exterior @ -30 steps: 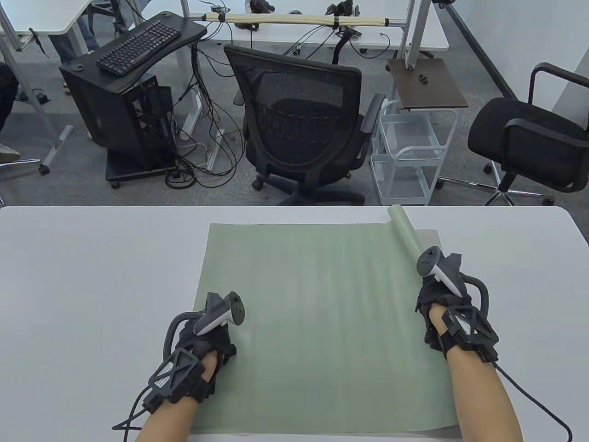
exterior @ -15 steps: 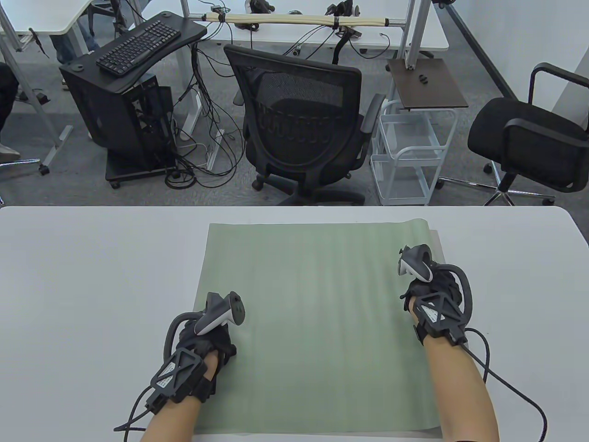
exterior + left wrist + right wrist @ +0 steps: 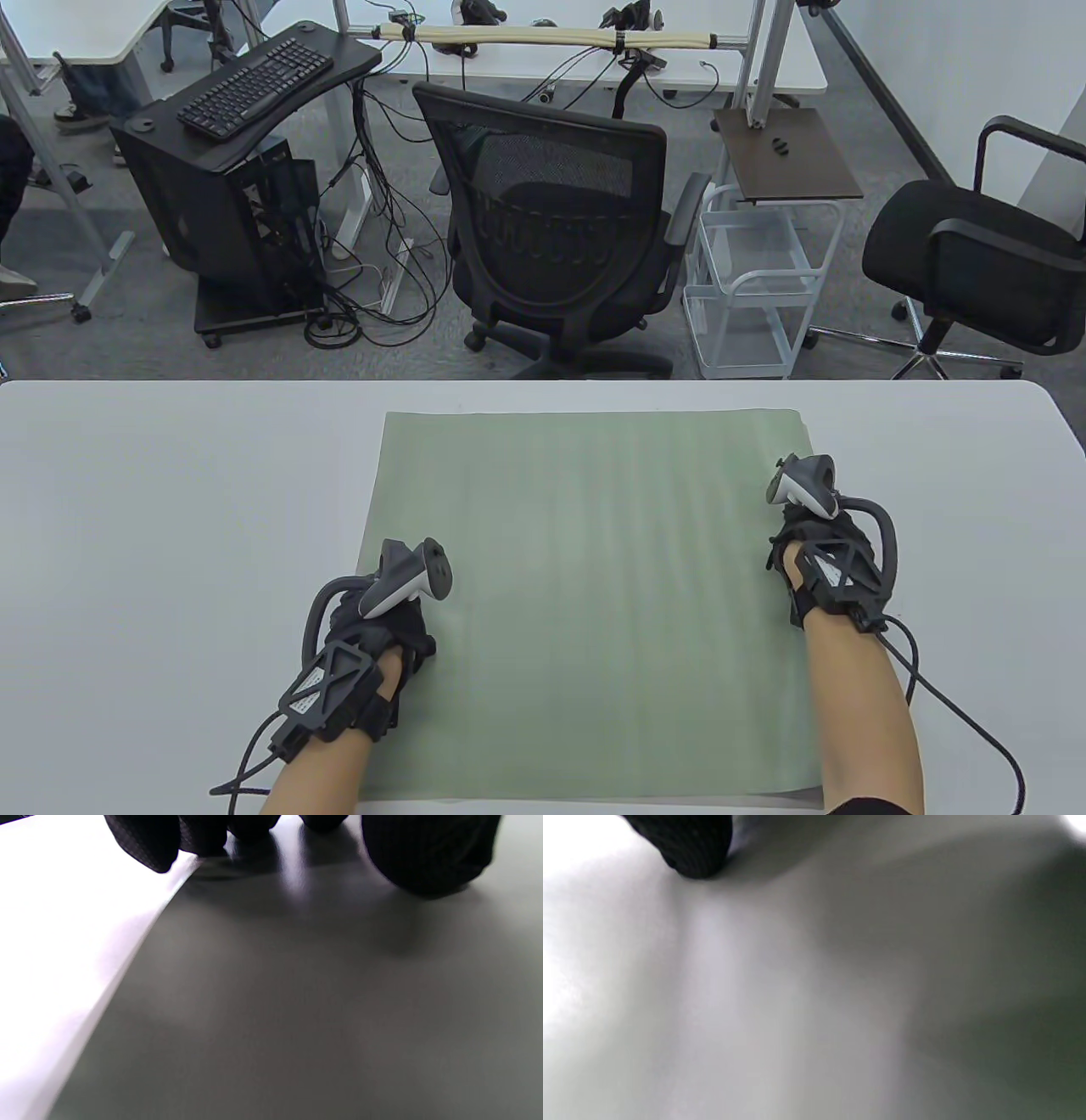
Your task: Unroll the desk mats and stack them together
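- The worktop (image 3: 170, 509) is pale grey; its left part lies bare beside the mat.
- The left hand (image 3: 373, 632) rests palm down on the green desk mat (image 3: 585, 594) near the mat's left edge, just as it did a second ago. The left wrist view shows its fingers (image 3: 428, 853) curled down with the tips touching the mat surface (image 3: 297, 1005), some right at the edge where mat meets worktop. They press; they grip nothing.
- The green desk mat lies spread across the middle of the worktop, reaching from near the far edge to the near edge. Faint ripples run across it from far side to near side.
- A second ago a rolled end of the mat stood up at the far right corner, with a strip of something paler showing past it. Now that corner lies flat and the roll is gone. I judge this mat fully unrolled.
- A thin pale sliver peeks out along the near edge (image 3: 797, 796), likely another mat beneath, though it is too slim to be sure.
- The right hand (image 3: 827, 564) sits on the mat's right edge, having pushed the curl down. One fingertip (image 3: 687, 844) touches the surface; whether the other fingers are spread or curled I cannot tell.
- The right edge may spring back if released too soon.
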